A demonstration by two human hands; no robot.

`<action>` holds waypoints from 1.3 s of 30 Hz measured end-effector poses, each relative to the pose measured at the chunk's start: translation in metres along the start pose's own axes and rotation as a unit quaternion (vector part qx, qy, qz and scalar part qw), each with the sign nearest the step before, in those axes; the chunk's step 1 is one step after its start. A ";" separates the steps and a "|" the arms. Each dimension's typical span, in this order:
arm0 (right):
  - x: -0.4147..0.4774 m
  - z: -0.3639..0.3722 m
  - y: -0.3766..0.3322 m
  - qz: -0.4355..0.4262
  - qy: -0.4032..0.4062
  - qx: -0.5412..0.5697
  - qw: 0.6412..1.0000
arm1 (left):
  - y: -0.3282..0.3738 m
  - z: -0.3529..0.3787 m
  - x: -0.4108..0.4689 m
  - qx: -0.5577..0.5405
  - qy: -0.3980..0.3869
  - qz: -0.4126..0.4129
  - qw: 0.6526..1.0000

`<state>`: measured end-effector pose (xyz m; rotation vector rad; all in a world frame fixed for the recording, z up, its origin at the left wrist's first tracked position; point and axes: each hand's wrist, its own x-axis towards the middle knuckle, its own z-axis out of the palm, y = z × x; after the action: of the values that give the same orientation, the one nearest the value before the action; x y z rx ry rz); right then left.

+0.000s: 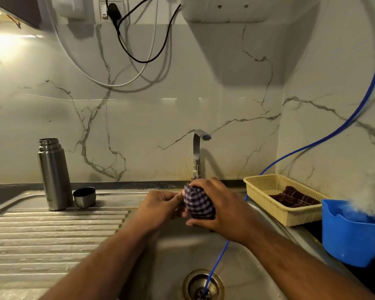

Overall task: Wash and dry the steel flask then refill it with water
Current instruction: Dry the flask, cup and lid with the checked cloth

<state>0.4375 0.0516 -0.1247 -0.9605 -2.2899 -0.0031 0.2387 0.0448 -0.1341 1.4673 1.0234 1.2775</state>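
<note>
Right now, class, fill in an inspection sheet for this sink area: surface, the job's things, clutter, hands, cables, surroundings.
Surface: ridged steel drainboard beside the sink basin.
Job's things: steel flask upright and uncapped on the drainboard; its cup on its side next to it; checked cloth bunched over the basin.
Clutter: yellow basket holding a dark cloth; blue tub.
Hands: left hand and right hand both grip the checked cloth; anything inside it is hidden.
Cables: black cable and white cable hang on the wall; blue hose runs into the drain.
Surroundings: tap, marble-patterned wall.
</note>
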 end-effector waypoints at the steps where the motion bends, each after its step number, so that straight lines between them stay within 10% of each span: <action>1: 0.000 0.003 0.000 0.002 0.008 0.003 1.000 | 0.000 0.001 0.000 -0.018 0.009 -0.010 1.000; 5: 0.000 0.012 -0.001 0.152 0.043 0.265 0.951 | 0.008 0.000 -0.003 0.150 0.028 0.110 0.982; 9: 0.001 0.016 0.001 0.254 -0.020 0.567 0.784 | 0.014 0.003 -0.004 0.135 0.048 0.168 0.975; 17: 0.003 0.027 0.000 0.297 0.015 0.642 0.707 | 0.002 0.011 -0.006 0.127 -0.022 0.089 0.988; 24: 0.006 0.031 0.006 0.280 0.095 0.617 0.729 | 0.001 0.010 -0.002 -0.024 0.022 0.051 0.998; 33: 0.002 0.000 0.005 0.139 0.152 0.279 0.938 | 0.006 -0.010 -0.003 -0.065 0.004 -0.045 0.997; 39: -0.001 0.013 0.003 0.071 0.093 0.208 0.971 | 0.002 -0.002 -0.006 -0.047 -0.006 -0.100 0.994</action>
<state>0.4327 0.0564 -0.1362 -0.8572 -1.9388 0.4156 0.2357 0.0387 -0.1337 1.2659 1.0587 1.1568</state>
